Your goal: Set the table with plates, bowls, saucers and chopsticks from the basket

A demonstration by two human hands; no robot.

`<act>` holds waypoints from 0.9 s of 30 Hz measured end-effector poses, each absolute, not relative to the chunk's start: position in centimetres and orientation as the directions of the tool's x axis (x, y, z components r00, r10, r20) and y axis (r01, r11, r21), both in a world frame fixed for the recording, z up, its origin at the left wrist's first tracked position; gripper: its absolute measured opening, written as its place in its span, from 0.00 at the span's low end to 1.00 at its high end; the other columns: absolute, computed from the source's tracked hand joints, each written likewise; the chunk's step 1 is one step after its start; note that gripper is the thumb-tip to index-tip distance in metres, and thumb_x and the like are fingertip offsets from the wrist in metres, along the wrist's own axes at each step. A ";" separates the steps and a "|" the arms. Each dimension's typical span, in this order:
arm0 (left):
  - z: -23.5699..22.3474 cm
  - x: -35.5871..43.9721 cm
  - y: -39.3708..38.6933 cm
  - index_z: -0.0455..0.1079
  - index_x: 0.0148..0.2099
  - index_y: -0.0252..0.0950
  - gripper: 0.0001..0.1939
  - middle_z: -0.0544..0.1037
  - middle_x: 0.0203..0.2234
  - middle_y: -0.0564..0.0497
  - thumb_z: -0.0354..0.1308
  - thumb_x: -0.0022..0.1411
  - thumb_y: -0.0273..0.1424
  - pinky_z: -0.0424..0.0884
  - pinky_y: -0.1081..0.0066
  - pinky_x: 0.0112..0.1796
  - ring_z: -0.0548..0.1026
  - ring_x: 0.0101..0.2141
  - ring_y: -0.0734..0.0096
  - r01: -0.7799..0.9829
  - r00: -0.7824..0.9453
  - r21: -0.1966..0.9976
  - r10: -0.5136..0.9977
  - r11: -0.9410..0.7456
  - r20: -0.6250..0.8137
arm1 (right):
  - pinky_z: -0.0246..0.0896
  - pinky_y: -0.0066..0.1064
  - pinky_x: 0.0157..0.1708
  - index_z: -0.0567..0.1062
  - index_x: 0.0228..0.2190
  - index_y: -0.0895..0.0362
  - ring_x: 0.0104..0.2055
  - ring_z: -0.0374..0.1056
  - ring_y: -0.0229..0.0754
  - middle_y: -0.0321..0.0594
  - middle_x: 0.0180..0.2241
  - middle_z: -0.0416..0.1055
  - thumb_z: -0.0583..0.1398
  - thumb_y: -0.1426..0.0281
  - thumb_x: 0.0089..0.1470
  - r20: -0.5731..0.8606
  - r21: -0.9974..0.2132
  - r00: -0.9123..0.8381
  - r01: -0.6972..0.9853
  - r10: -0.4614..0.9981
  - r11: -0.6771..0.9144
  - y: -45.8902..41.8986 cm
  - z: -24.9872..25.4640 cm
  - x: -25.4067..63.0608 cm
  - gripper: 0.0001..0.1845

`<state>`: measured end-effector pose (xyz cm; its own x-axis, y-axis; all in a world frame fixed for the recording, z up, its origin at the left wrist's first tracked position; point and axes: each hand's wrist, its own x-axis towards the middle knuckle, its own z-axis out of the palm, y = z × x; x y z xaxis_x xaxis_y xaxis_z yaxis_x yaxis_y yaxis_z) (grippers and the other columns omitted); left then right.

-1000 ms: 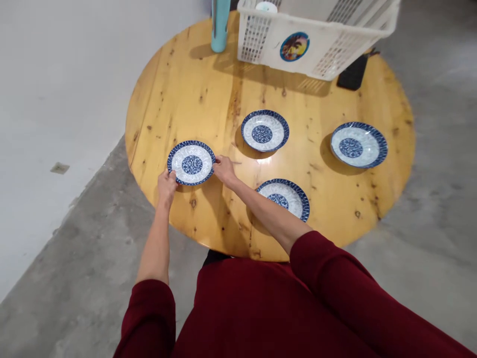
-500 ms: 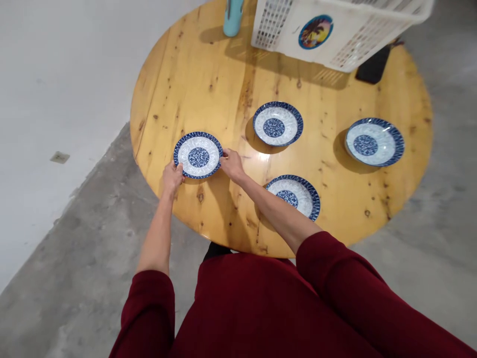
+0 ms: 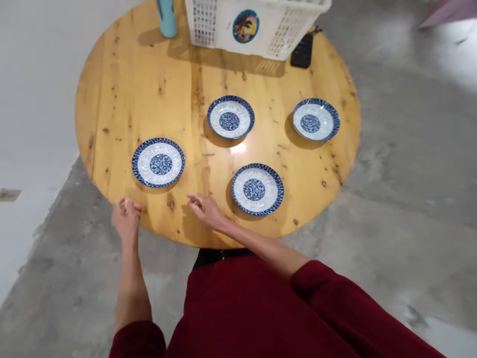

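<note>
A blue-and-white plate (image 3: pixel 143 164) lies at the left of the table. Just below its near edge is my left hand (image 3: pixel 125 218), apart from it, fingers curled in with nothing seen in them. My right hand (image 3: pixel 206 210) hovers over the table's front part, between that plate and a matching near plate (image 3: pixel 240 184); its fingers are bent together and hold nothing I can see. Neither hand touches a plate. Two more dishes of the same pattern, a middle one (image 3: pixel 242 117) and a right one (image 3: pixel 330 122), rest farther back.
The round wooden table (image 3: pixel 164 99) carries a white plastic basket (image 3: pixel 223 30) at its far side. Left of the basket stands a light blue bottle (image 3: pixel 168 22). A black phone (image 3: pixel 302 50) lies by the basket's right corner. A wall rises on the left.
Both hands have let go of the left plate and drawn back toward my body. The plate stays on the table. The camera view has shifted, so the table appears farther left.
</note>
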<state>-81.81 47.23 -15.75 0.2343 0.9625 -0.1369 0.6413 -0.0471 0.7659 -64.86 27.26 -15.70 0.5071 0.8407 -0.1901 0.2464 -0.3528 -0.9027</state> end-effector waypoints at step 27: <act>-16.8 -94.3 19.2 0.76 0.44 0.35 0.23 0.80 0.25 0.50 0.55 0.57 0.47 0.73 0.67 0.31 0.73 0.24 0.68 0.594 0.404 0.804 0.876 -0.033 -0.263 | 0.65 0.30 0.39 0.81 0.45 0.58 0.35 0.76 0.43 0.42 0.36 0.82 0.54 0.73 0.56 -0.317 -0.854 0.691 0.091 0.650 -0.513 -1.4 -17.0 -76.4 0.19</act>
